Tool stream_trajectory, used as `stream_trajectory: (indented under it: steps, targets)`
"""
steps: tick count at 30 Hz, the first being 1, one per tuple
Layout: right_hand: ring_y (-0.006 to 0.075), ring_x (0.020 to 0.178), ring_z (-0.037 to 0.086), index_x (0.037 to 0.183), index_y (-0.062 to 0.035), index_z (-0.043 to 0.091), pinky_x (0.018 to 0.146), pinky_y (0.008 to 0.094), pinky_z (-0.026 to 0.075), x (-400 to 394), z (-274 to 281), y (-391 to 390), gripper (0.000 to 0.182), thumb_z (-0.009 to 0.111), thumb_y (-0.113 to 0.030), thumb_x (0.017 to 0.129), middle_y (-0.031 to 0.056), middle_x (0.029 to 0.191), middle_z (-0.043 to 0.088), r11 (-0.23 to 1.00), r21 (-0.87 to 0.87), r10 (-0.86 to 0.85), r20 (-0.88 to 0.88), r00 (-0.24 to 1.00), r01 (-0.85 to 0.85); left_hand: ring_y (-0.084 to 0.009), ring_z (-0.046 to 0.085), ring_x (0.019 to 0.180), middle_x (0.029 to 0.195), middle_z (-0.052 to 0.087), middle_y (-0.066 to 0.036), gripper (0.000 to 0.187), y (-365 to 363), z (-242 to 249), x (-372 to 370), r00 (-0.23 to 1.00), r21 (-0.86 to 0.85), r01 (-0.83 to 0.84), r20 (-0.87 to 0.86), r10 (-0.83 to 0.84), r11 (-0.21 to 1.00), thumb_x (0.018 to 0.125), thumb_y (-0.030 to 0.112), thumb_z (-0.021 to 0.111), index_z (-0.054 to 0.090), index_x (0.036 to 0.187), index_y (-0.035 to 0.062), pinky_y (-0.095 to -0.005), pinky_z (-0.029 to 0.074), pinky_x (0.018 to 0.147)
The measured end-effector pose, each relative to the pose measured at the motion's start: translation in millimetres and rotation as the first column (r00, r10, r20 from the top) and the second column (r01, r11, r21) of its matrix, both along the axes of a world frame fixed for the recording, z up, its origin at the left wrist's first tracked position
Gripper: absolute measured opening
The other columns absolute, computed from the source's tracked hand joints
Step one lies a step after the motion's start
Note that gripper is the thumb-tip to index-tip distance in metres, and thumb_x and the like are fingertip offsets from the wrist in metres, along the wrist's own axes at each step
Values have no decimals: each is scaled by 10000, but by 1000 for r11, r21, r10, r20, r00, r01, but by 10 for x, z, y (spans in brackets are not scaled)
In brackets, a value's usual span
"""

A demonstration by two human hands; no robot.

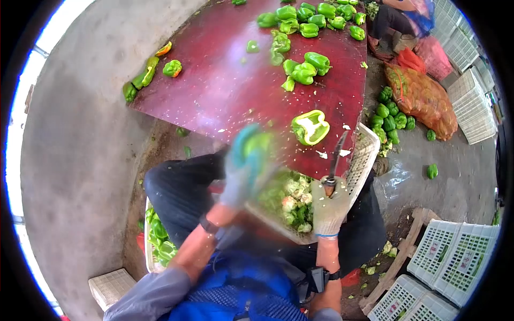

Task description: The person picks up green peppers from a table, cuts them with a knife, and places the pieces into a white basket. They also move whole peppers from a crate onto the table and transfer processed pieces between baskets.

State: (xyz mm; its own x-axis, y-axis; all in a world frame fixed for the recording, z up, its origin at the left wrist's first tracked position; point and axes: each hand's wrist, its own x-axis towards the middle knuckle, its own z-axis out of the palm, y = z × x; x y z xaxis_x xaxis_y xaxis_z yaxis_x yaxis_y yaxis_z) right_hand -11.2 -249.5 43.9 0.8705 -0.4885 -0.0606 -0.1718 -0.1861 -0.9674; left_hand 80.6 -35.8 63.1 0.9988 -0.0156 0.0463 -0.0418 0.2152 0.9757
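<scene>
My left hand (241,174), in a grey glove with teal fingers, is smeared by motion above the table's near edge. Its fingers curl around a green bell pepper (261,145), also blurred. A knife (335,158) is gripped in my white-gloved right hand (330,208), its dark blade pointing up and away over the red table (214,91). Between the hands lies a cut bell pepper half (310,128) with its pale inside facing up. Below it, a crate (361,155) between my knees holds pepper cores and green scraps (294,200).
Whole green peppers (305,72) are spread over the table's far side. By my left leg stands a crate of cut peppers (160,235). To the right are a filled orange mesh sack (423,99), loose peppers on the floor, white crates (455,254) and a seated person (399,18).
</scene>
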Motion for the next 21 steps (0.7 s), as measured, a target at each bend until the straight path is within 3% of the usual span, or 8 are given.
stream_trajectory:
  steps: [2, 3, 5, 8, 11, 16, 19, 21]
  targets:
    - [87, 730, 553, 1019, -27, 702, 679, 299, 488, 129, -30, -103, 140, 821, -98, 1001, -36, 797, 612, 989, -122, -79, 3, 997, 79, -293, 629, 1441, 1558, 655, -132, 743, 112, -32, 326, 882, 458, -320, 464, 84, 830, 978, 319, 862, 599, 1604, 18, -450, 508, 1226]
    - [99, 728, 533, 1010, -24, 698, 687, 313, 489, 230, -54, -129, 168, 840, -111, 987, -26, 791, 597, 981, -178, -77, 24, 997, 80, -293, 629, 1441, 1558, 655, -132, 743, 129, -120, 530, 884, 457, -316, 461, 82, 832, 978, 319, 862, 599, 1604, 18, -450, 508, 1226]
    - [153, 705, 536, 997, -10, 702, 716, 368, 510, 497, 178, -94, 277, 911, -181, 933, 17, 771, 580, 976, -207, -82, -78, 994, 64, -401, 598, 1437, 1550, 638, -197, 792, 208, -427, 869, 832, 847, -429, 506, -228, 314, 891, 309, 908, 617, 1574, 34, -537, 487, 1223]
    - [247, 723, 651, 1053, -7, 718, 751, 431, 557, 987, 233, -63, 372, 942, -267, 908, 86, 789, 658, 954, -300, -18, -66, 998, -3, -459, 552, 1435, 1548, 620, -235, 792, 283, -806, 1074, 864, 916, -316, 386, -323, 249, 878, 314, 923, 619, 1561, 53, -593, 463, 1209]
    - [446, 925, 794, 1198, -16, 733, 860, 527, 616, 1426, 184, -10, 560, 950, -410, 865, 211, 937, 792, 908, -408, 46, -127, 991, -95, -443, 572, 1426, 1539, 621, -218, 845, 324, -743, 957, 855, 893, -336, 423, -301, 300, 865, 302, 939, 589, 1598, 67, -571, 472, 1201]
    - [442, 962, 811, 1110, -20, 786, 867, 523, 629, 1731, -326, -26, 507, 942, -404, 818, 226, 958, 818, 844, -480, 156, -210, 965, -241, -442, 601, 1398, 1509, 631, -216, 894, 735, -57, 665, 765, 792, -555, 606, -220, 254, 795, 261, 986, 602, 1581, 77, -573, 504, 1180]
    - [427, 1011, 809, 1139, -27, 802, 939, 499, 635, 1635, -388, -182, 433, 899, -315, 829, 224, 1037, 834, 904, -262, 285, -217, 934, -337, -443, 594, 1432, 1559, 645, -202, 821, 1375, 423, 322, 714, 724, -676, 690, -117, 139, 824, 163, 944, 616, 1570, 66, -553, 486, 1233]
    - [274, 838, 775, 1178, -42, 800, 772, 395, 605, 1570, -425, -270, 375, 890, -206, 853, 125, 945, 818, 940, 106, 340, -235, 911, -324, -430, 589, 1472, 1601, 635, -212, 813, 1910, 652, 2, 729, 729, -683, 684, -28, 35, 851, 161, 927, 614, 1593, 47, -524, 472, 1271]
